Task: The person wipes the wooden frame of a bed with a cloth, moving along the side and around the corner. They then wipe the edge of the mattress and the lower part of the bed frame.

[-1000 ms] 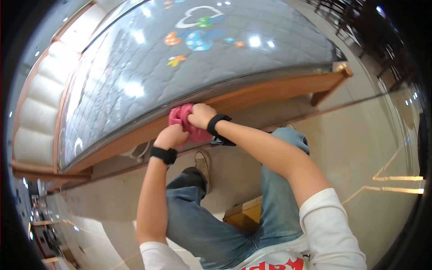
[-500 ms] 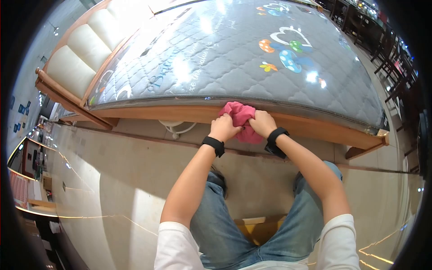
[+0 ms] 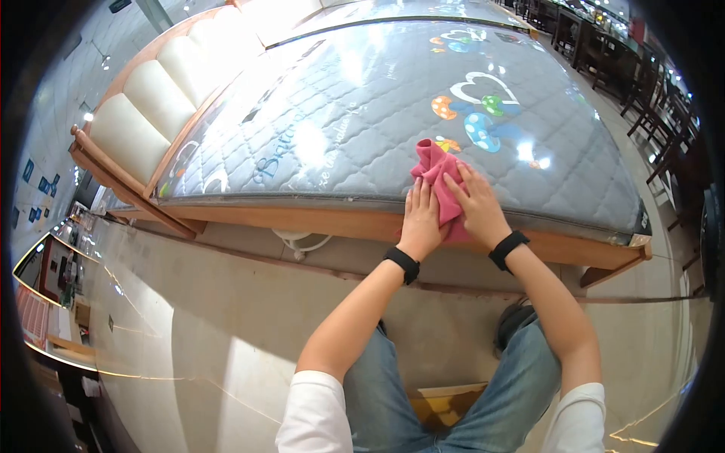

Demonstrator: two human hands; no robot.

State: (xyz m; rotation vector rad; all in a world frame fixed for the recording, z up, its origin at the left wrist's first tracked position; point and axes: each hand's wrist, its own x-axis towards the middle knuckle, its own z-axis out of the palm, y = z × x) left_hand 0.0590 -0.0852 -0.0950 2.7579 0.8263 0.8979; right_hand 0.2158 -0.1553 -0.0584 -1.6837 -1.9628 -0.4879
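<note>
A crumpled pink cloth (image 3: 440, 167) lies over the near edge of the grey quilted mattress (image 3: 377, 143), with part of it hanging down in front of the wooden bed rail (image 3: 340, 222). My left hand (image 3: 423, 215) rests on the cloth's left side, its fingers stretched out and pointing up. On the right side of the cloth, my right hand (image 3: 476, 205) presses with its fingers spread. Both hands touch the cloth without wrapping round it.
The bed's padded headboard (image 3: 143, 113) rises at the left. Dark chairs (image 3: 664, 124) stand at the far right. Under the rail a white curved object (image 3: 302, 241) shows. A yellow object (image 3: 445, 404) is on the floor between my legs.
Both hands have moved up and right with the cloth, from the rail onto the mattress edge. Their bunched fingers have opened out flat, and the cloth has spread upward.
</note>
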